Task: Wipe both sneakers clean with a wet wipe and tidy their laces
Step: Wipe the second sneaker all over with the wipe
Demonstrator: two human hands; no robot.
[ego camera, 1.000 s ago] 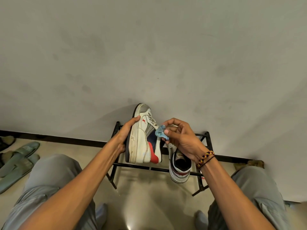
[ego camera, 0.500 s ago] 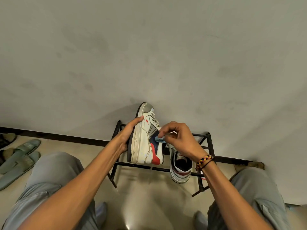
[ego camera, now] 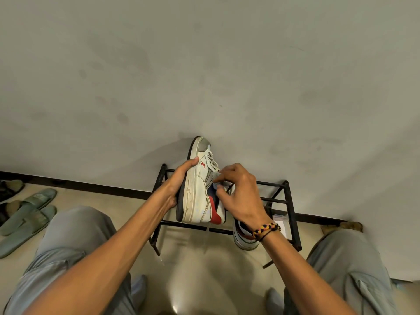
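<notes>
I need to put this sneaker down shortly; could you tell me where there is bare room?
Free: the rack rails left of the second sneaker, and the floor between your knees. Crowded: the slippers at the far left.

Dim, even light; soft focus, edges warped.

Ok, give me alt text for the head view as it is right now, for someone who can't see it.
Seen from above, the left hand holds a white sneaker toe-up on a black metal shoe rack, while the right hand presses a wipe against its laces. A second sneaker sits on the rack beneath the right wrist, and green slippers lie on the floor at left.
</notes>
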